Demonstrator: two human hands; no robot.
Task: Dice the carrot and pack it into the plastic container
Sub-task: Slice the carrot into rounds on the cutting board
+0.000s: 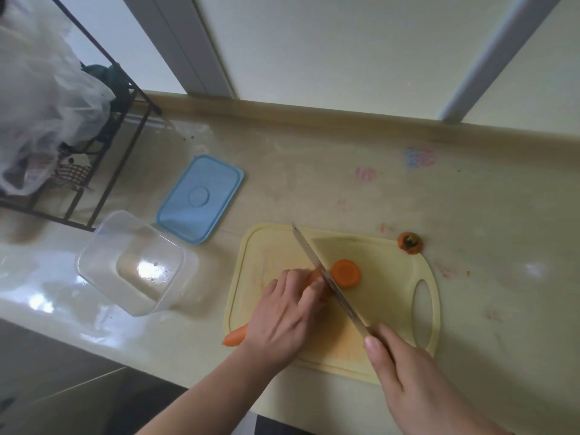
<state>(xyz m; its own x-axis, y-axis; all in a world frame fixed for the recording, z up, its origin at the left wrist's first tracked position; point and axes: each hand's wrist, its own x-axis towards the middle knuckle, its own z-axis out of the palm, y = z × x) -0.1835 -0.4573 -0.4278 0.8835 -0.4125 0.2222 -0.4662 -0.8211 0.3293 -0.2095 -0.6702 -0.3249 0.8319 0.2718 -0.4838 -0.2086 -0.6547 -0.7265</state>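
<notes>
An orange carrot lies across the pale yellow cutting board, its thin tip sticking out past the board's left edge. My left hand grips the carrot from above, hiding its middle. My right hand holds the handle of a long knife, whose blade rests on the carrot just right of my left fingers. One thick cut round lies on the board right of the blade. The clear plastic container stands with nothing in it, left of the board.
The container's blue lid lies flat behind the container. A cut-off carrot top sits on the counter off the board's far right corner. A black wire rack with a plastic bag stands at the far left.
</notes>
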